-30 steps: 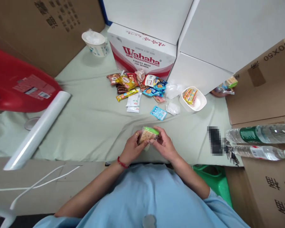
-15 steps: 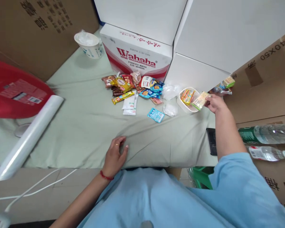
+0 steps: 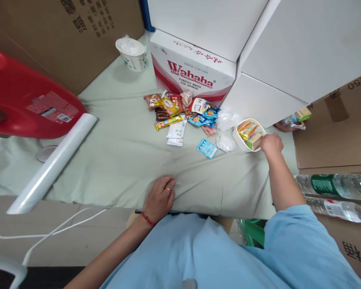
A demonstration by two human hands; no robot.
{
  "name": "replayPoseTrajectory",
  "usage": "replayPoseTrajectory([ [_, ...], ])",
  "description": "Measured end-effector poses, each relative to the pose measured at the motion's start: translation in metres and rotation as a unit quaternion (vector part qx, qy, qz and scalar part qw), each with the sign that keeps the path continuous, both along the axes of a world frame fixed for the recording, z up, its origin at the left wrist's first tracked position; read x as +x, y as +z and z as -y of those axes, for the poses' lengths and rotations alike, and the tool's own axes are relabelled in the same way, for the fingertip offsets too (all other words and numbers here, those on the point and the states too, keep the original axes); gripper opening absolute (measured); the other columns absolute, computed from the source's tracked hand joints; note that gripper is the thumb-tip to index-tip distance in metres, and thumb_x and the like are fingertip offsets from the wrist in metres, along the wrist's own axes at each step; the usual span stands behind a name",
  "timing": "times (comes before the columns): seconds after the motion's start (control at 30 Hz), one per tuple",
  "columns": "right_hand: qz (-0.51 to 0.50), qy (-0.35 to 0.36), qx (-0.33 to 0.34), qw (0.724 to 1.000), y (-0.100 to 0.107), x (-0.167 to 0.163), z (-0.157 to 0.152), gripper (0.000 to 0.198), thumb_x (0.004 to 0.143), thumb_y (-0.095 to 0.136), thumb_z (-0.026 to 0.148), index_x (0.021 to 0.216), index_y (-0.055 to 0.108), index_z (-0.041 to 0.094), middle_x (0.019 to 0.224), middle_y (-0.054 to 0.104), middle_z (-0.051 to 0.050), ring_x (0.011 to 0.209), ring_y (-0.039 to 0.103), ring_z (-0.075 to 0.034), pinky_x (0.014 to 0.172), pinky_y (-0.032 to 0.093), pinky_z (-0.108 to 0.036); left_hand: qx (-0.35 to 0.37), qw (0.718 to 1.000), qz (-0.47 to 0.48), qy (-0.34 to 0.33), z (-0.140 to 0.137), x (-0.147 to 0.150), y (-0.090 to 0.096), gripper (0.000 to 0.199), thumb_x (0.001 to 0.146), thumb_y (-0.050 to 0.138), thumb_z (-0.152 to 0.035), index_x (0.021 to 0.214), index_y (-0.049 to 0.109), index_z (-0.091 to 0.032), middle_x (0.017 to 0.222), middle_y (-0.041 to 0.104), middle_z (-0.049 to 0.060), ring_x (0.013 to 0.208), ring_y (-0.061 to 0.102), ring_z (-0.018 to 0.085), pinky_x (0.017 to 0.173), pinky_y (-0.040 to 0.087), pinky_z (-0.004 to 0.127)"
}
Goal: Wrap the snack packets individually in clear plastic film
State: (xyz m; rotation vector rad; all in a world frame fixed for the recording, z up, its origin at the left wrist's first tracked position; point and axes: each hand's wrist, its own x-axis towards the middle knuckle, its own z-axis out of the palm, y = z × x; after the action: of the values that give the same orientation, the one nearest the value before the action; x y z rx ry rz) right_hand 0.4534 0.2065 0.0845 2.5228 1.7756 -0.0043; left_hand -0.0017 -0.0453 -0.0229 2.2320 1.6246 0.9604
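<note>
My right hand (image 3: pixel 271 144) is at the right rim of a small white container (image 3: pixel 240 143), its fingers closed on the end of a green-and-cream snack packet (image 3: pixel 254 141). That packet lies inside the container; my fingertips are partly hidden. Beside it in the same container are several yellow-and-orange snack packets (image 3: pixel 246 129). My left hand (image 3: pixel 161 195) rests palm down near the cloth's front edge, fingers relaxed and holding nothing. Crumpled clear plastic (image 3: pixel 225 143) and a light-blue sachet (image 3: pixel 207 148) lie left of the container.
Several snack packs (image 3: pixel 171 105) are heaped before a Wahaba-style white and red carton (image 3: pixel 195 76). A paper cup (image 3: pixel 134 56) stands behind. On the left are a red jug (image 3: pixel 33 96) and a plastic film roll (image 3: pixel 54 162). Water bottles (image 3: pixel 337 186) lie right.
My right hand has lowered the snack packet into the white container. My left hand has settled flatter on the cloth. The camera view has shifted, moving the scene to the right.
</note>
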Motion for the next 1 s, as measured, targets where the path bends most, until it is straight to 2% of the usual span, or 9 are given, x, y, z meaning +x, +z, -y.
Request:
replayPoseTrajectory([
  [0.1, -0.005, 0.017, 0.082, 0.997, 0.019, -0.020, -0.002, 0.038, 0.094, 0.048, 0.022, 0.120, 0.075, 0.013, 0.122, 0.064, -0.023, 0.110, 0.063, -0.034, 0.097, 0.049, -0.050, -0.001, 1.000, 0.010, 0.002, 0.001, 0.001, -0.001, 0.030, 0.095, 0.052, -0.013, 0.121, 0.066, -0.020, 0.120, 0.068, 0.014, 0.113, 0.064, 0.028, 0.098, 0.058, 0.049],
  [0.17, -0.063, 0.109, 0.113, 0.986, 0.025, -0.045, -0.002, 0.037, 0.096, 0.047, 0.024, 0.118, 0.076, 0.015, 0.115, 0.069, -0.017, 0.105, 0.065, -0.028, 0.098, 0.048, -0.042, -0.007, 1.000, 0.020, 0.004, 0.001, 0.001, -0.001, 0.031, 0.094, 0.052, -0.014, 0.121, 0.067, -0.021, 0.120, 0.068, 0.014, 0.114, 0.063, 0.028, 0.099, 0.057, 0.049],
  [0.3, -0.146, 0.268, 0.045, 0.951, 0.019, -0.101, 0.010, 0.031, 0.096, 0.052, 0.028, 0.112, 0.077, 0.019, 0.110, 0.075, -0.009, 0.100, 0.067, -0.023, 0.094, 0.048, -0.033, -0.023, 0.999, 0.025, 0.002, 0.001, 0.000, 0.000, 0.031, 0.094, 0.051, -0.014, 0.117, 0.070, -0.020, 0.119, 0.069, 0.014, 0.114, 0.064, 0.028, 0.100, 0.057, 0.050],
  [0.53, -0.032, 0.195, -0.127, 0.972, -0.005, -0.121, 0.034, 0.024, 0.086, 0.066, 0.026, 0.107, 0.076, 0.020, 0.109, 0.075, -0.013, 0.095, 0.067, -0.025, 0.080, 0.046, -0.031, -0.019, 1.000, 0.022, 0.005, 0.001, 0.000, 0.001, 0.027, 0.094, 0.051, -0.013, 0.110, 0.071, -0.019, 0.118, 0.070, 0.013, 0.113, 0.064, 0.027, 0.099, 0.058, 0.048],
  [0.67, -0.182, 0.143, 0.021, 0.973, -0.012, -0.107, 0.056, 0.015, 0.086, 0.059, 0.025, 0.091, 0.072, 0.019, 0.094, 0.075, -0.009, 0.088, 0.066, -0.022, 0.082, 0.048, -0.032, -0.034, 0.997, 0.067, 0.018, 0.002, -0.002, 0.006, 0.023, 0.096, 0.052, -0.016, 0.109, 0.070, -0.021, 0.117, 0.070, 0.011, 0.111, 0.066, 0.024, 0.097, 0.059, 0.043],
  [0.73, -0.338, 0.077, 0.143, 0.927, -0.016, -0.104, 0.076, 0.014, 0.083, 0.061, 0.031, 0.090, 0.068, 0.020, 0.085, 0.071, -0.004, 0.075, 0.062, -0.018, 0.074, 0.049, -0.030, -0.046, 0.993, 0.104, 0.036, 0.000, -0.002, 0.012, 0.021, 0.099, 0.051, -0.018, 0.109, 0.069, -0.022, 0.115, 0.069, 0.010, 0.109, 0.067, 0.022, 0.095, 0.059, 0.041],
  [0.83, -0.593, -0.048, 0.238, 0.768, -0.025, -0.112, 0.111, 0.017, 0.070, 0.067, 0.031, 0.082, 0.058, 0.023, 0.065, 0.053, 0.006, 0.054, 0.045, -0.010, 0.053, 0.039, -0.023, -0.061, 0.984, 0.161, 0.051, -0.009, 0.006, 0.027, 0.020, 0.101, 0.049, -0.022, 0.108, 0.068, -0.021, 0.110, 0.068, 0.008, 0.103, 0.068, 0.020, 0.092, 0.058, 0.037],
  [0.93, -0.761, -0.123, 0.193, 0.607, -0.033, -0.132, 0.146, 0.028, 0.056, 0.070, 0.023, 0.071, 0.047, 0.023, 0.059, 0.041, 0.011, 0.047, 0.034, -0.006, 0.045, 0.029, -0.017, -0.085, 0.973, 0.214, 0.017, -0.024, 0.027, 0.044, 0.019, 0.102, 0.050, -0.026, 0.110, 0.067, -0.021, 0.104, 0.068, 0.006, 0.090, 0.066, 0.016, 0.081, 0.058, 0.031],
  [1.0, -0.809, -0.149, 0.134, 0.552, -0.038, -0.148, 0.166, 0.033, 0.051, 0.071, 0.019, 0.067, 0.042, 0.022, 0.058, 0.042, 0.011, 0.047, 0.034, -0.004, 0.044, 0.028, -0.016, -0.091, 0.966, 0.240, -0.026, -0.037, 0.048, 0.055, 0.019, 0.101, 0.053, -0.029, 0.114, 0.066, -0.020, 0.106, 0.067, 0.006, 0.085, 0.065, 0.014, 0.077, 0.058, 0.029],
])
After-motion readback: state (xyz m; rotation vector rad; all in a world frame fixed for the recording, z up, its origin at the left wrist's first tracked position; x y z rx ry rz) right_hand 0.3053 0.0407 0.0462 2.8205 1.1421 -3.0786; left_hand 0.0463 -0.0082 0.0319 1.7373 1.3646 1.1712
